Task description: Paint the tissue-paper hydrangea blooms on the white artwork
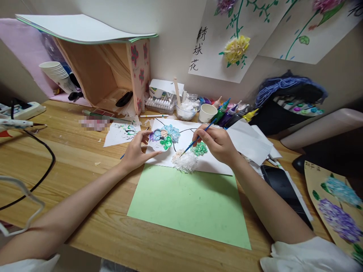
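My left hand [136, 150] grips a small paint palette [159, 140] by its edge, with purple, blue, peach and green paint in its wells. In my right hand [217, 142] is a blue paintbrush [195, 141], its tip touching the white fluffy flower [185, 162]. Faint peach colour shows on that flower's upper left. It lies on a white sheet [215, 166] with black drawn lines, beside a green flower [199, 149] and a blue flower [172, 133]. The palette partly covers the blue flower.
Green paper [187, 204] lies under the white sheet's front edge. Behind stand a paper cup [208, 113], a bowl of white scraps [187, 109] and paint bottles [224, 111]. A phone [285, 192] lies right; a black cable [45, 147] crosses the left side.
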